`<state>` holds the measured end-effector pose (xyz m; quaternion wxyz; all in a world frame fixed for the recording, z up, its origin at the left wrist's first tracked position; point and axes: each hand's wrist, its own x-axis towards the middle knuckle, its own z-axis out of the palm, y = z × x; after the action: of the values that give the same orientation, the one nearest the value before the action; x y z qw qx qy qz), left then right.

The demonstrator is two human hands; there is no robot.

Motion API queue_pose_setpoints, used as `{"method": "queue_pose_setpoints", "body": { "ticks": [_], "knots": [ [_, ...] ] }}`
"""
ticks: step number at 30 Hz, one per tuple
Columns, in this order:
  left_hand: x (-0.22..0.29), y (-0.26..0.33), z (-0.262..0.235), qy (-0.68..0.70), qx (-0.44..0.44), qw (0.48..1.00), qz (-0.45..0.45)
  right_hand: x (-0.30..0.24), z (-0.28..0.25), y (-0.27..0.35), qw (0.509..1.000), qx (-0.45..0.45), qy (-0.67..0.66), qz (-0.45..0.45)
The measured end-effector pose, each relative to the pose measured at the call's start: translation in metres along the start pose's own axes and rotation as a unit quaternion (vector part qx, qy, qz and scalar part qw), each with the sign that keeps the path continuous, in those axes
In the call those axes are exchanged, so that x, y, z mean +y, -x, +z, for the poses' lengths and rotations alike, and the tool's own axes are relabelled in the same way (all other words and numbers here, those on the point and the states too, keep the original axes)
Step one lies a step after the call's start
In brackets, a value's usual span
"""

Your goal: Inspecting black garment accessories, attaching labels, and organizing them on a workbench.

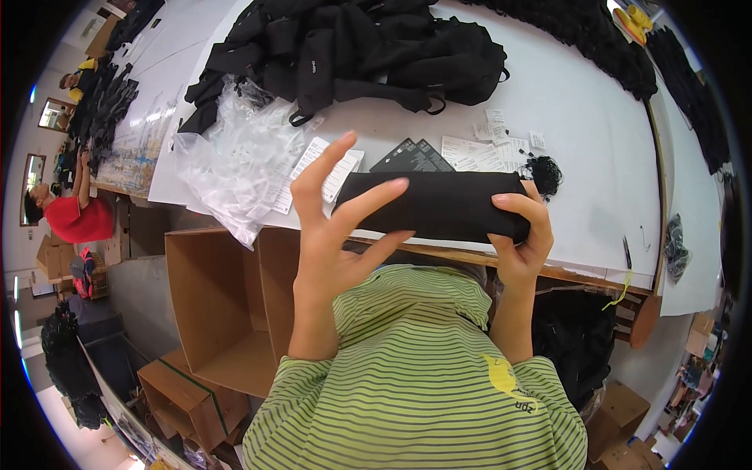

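A black cylindrical fabric pouch (450, 205) is held level in front of me, just over the table's near edge. My right hand (526, 223) is closed round its right end, thumb below and fingers above. My left hand (333, 227) is at the left end with its fingers spread wide; one finger reaches over the pouch's face and the thumb lies along its lower edge. Whether those fingertips press on the fabric I cannot tell. Behind the pouch lie dark printed cards (411, 155), white printed sheets (470, 151) and a tangle of black cords (545, 174).
A heap of black fabric pouches (352, 55) covers the far part of the white table (603, 141). Clear plastic bags (239, 153) lie at left. An open cardboard box (219, 305) stands below the table edge. A person in a red shirt (78, 218) is at far left.
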<state>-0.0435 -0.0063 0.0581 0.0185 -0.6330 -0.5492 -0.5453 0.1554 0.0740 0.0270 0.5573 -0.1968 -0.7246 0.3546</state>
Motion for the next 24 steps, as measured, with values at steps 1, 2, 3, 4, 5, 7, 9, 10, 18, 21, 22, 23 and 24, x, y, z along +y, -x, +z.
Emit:
{"method": "queue_pose_setpoints", "body": {
  "ticks": [1, 2, 3, 4, 5, 7, 9, 10, 18, 21, 22, 23, 24],
  "knots": [
    [0.005, -0.005, -0.001, -0.059, -0.035, 0.998, 0.006, 0.0, 0.001, 0.0, 1.0, 0.001, 0.001, 0.001],
    [0.007, -0.006, -0.003, -0.059, -0.036, 0.998, 0.007, -0.001, 0.003, 0.0, 1.0, 0.012, -0.006, 0.009],
    [0.008, -0.006, -0.009, -0.031, -0.097, 0.995, 0.017, -0.001, 0.004, -0.001, 1.0, 0.023, -0.011, 0.017],
    [0.007, -0.005, -0.014, -0.004, -0.156, 0.987, 0.028, -0.001, 0.004, -0.001, 1.0, 0.024, -0.012, 0.016],
    [-0.004, 0.001, -0.014, 0.094, -0.14, 0.984, 0.052, -0.001, 0.004, -0.001, 1.0, 0.006, 0.0, 0.019],
    [-0.007, 0.014, -0.022, 0.203, -0.126, 0.971, 0.017, -0.002, 0.005, -0.001, 0.999, -0.013, -0.003, 0.041],
    [0.019, 0.005, -0.021, 0.156, -0.098, 0.979, -0.089, -0.002, 0.011, 0.001, 0.999, -0.004, 0.012, 0.031],
    [0.026, 0.001, -0.012, 0.153, -0.096, 0.98, -0.089, -0.002, 0.015, 0.002, 0.999, 0.003, 0.026, 0.021],
    [0.011, 0.008, -0.043, 0.102, -0.235, 0.939, -0.231, -0.003, 0.016, 0.0, 0.992, 0.036, 0.119, 0.007],
    [0.018, 0.004, -0.017, 0.137, -0.142, 0.978, -0.067, -0.001, 0.019, 0.0, 0.992, 0.044, 0.122, -0.01],
    [0.017, 0.002, -0.014, 0.137, -0.143, 0.978, -0.066, -0.001, 0.018, -0.001, 0.992, 0.034, 0.124, -0.017],
    [0.015, 0.001, -0.011, 0.087, -0.262, 0.96, -0.049, -0.001, 0.019, 0.0, 0.991, 0.034, 0.125, -0.018],
    [0.012, 0.001, -0.009, 0.035, -0.376, 0.926, -0.031, -0.002, 0.019, 0.001, 0.99, 0.044, 0.132, -0.011]
  ]
}}
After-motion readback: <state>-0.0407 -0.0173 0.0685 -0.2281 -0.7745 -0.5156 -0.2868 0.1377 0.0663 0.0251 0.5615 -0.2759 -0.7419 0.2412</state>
